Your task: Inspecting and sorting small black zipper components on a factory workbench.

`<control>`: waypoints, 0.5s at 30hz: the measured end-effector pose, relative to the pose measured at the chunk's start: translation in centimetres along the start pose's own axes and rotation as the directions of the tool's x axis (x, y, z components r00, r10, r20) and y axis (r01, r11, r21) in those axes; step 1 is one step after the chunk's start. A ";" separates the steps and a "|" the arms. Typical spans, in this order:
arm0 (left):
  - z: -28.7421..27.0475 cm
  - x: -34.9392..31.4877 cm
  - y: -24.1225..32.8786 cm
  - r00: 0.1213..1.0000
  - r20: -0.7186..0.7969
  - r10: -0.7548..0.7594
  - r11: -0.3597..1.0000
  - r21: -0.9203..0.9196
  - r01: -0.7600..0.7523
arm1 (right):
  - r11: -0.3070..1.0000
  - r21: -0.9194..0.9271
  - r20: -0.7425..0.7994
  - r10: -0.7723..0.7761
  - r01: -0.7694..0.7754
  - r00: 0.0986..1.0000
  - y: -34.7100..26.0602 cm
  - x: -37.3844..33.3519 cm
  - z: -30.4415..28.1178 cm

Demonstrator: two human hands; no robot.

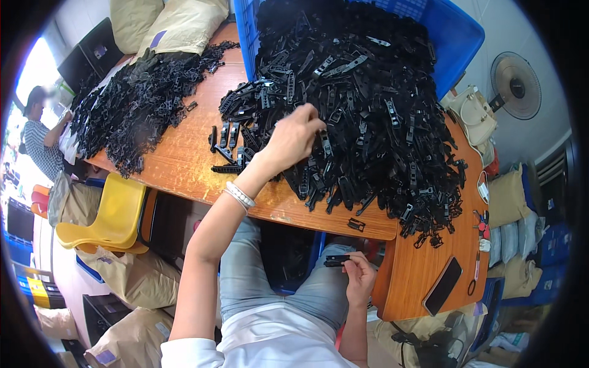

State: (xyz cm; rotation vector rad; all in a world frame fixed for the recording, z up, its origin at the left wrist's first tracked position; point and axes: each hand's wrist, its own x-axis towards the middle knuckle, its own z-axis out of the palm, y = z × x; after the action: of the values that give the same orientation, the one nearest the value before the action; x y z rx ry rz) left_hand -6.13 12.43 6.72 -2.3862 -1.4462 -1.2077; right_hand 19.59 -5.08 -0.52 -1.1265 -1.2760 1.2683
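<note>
A big heap of black plastic clip-like parts [392,153] spills from a blue crate onto the wooden table. Over its near left side is my left hand [296,136], with a white bracelet on the wrist. Its fingers are curled together at the parts; what they grip, if anything, is hidden. Below the table edge, over my lap, my right hand [359,279] pinches a short black plastic clip [336,260] between thumb and fingers. Several black clips [230,136] lie in a small group left of the heap. One loose black piece [356,224] rests near the table's front edge.
The blue crate [463,30] stands at the back. A second pile of black parts [138,104] covers the left table, where another person [43,135] sits. A phone [443,286] and scissors [472,285] lie at right. A yellow chair [113,214] is at left.
</note>
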 end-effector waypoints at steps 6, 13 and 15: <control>-1.6 -1.0 -1.4 0.964 0.218 -0.151 0.966 0.238 0.097 | 1.000 0.019 0.007 0.012 -0.012 1.000 0.4 -0.2 -0.3; -2.4 -3.7 2.0 0.884 -0.100 -0.456 0.883 -0.179 0.435 | 0.988 -0.021 -0.076 -0.154 0.153 0.985 -1.1 1.2 1.3; -2.0 -6.2 4.9 0.812 0.006 -0.584 0.657 -0.583 0.478 | 0.989 0.004 -0.094 -0.149 0.150 0.984 -1.9 1.7 2.1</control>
State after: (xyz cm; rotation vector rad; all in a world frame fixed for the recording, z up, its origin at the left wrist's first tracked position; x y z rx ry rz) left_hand -4.87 4.55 5.38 -2.0799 -2.0429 -2.2125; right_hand 17.42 -3.67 1.49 -1.0497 -1.2574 1.0974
